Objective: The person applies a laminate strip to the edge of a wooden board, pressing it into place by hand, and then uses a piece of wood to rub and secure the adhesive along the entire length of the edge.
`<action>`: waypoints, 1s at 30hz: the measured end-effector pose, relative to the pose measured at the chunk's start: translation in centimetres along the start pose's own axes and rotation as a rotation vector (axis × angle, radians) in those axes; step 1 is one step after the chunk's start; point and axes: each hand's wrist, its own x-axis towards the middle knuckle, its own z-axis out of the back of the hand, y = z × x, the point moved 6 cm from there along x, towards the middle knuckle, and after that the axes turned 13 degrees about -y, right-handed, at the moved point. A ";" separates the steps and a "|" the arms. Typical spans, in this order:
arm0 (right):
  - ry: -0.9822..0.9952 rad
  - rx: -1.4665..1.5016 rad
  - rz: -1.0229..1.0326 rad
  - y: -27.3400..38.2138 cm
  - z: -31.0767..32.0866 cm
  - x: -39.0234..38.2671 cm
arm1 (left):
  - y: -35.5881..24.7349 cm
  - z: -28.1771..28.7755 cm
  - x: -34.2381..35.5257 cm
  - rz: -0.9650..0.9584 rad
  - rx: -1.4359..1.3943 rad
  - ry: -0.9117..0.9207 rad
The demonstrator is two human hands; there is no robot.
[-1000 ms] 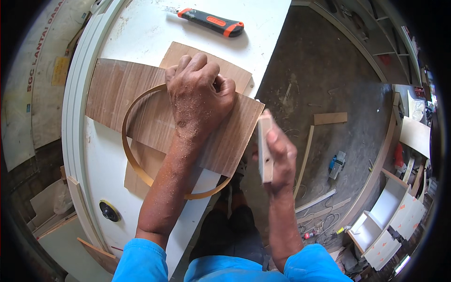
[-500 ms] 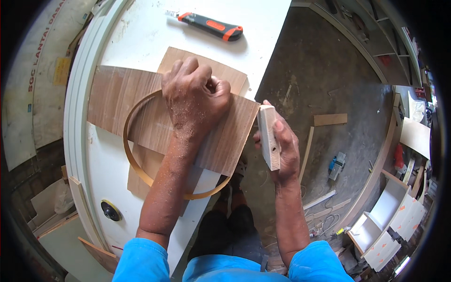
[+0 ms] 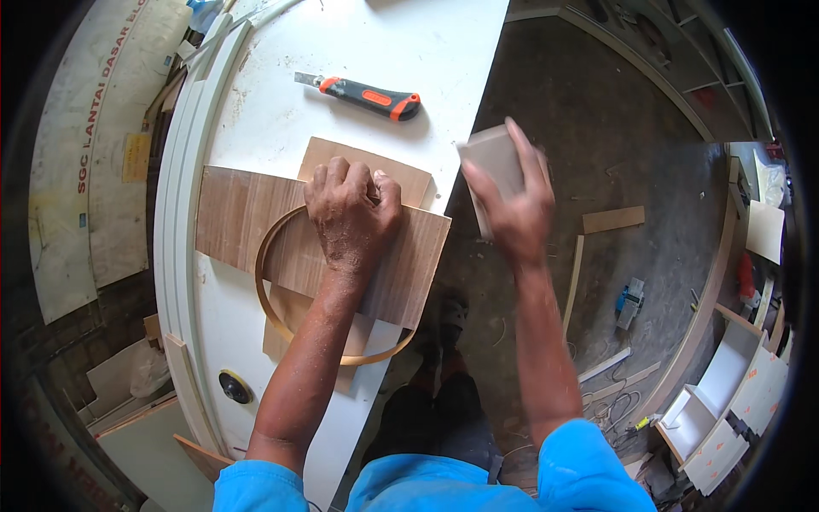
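Observation:
My left hand (image 3: 351,209) is closed, fingers curled at the far edge of a brown wood-grain board (image 3: 243,213), pressing down on it. Fine dust covers this hand and wrist. A thin tan edging strip (image 3: 264,294) bends in a loop around my left forearm, one end running under the hand. Other flat wood pieces (image 3: 320,156) lie beneath the board. Off the board's right end, my right hand (image 3: 519,213) grips a pale sanding block (image 3: 495,162), its grey-brown broad face turned up. Motion blurs this hand slightly.
A black and orange utility knife (image 3: 371,98) with its blade out lies on the white bench (image 3: 401,43), beyond the board. A round black disc (image 3: 235,386) sits near the left edge. Wood offcuts (image 3: 612,219) and a blue-grey object (image 3: 630,303) lie on the floor at right.
My right hand has lifted the sanding block away from the board's right end and turned its broad face up. My left hand stays on the board. The whole view has shifted slightly.

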 end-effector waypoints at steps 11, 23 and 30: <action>0.097 -0.022 -0.073 0.4 -1.5 2.2 | 0.3 0.0 0.2 0.021 0.031 0.018; 0.371 0.520 -0.943 -1.7 -1.4 -7.3 | 0.0 -0.4 0.4 0.022 0.035 0.060; 0.327 0.604 -0.816 -2.2 -1.3 -7.3 | 0.1 -0.8 0.2 0.029 0.052 0.095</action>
